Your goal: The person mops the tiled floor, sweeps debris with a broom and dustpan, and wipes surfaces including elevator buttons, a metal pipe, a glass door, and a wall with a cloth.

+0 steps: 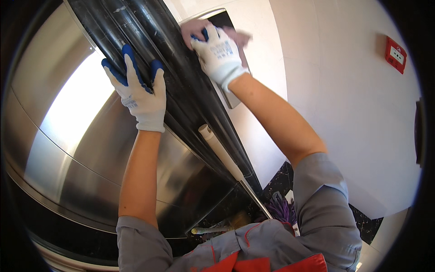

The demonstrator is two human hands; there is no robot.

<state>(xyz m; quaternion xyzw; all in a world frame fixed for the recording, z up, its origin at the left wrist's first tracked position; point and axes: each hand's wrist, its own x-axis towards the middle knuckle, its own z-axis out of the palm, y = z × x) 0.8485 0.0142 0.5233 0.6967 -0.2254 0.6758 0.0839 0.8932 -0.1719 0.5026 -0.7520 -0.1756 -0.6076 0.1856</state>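
My left hand, in a white glove with blue-coated fingers, rests with its fingers spread on the glossy black door-frame moulding. My right hand, gloved the same way, presses a pinkish cloth on an upright metal panel with a black upper part, set on the pale wall. The cloth's loose end is blurred. Below the hands, a beige mop handle with a metal pole leans against the black moulding.
Brushed metal doors fill the left side. A purple mop head lies low, near a dark marbled skirting. A red fire call point is mounted on the pale wall at the right. Another stick shows by my body.
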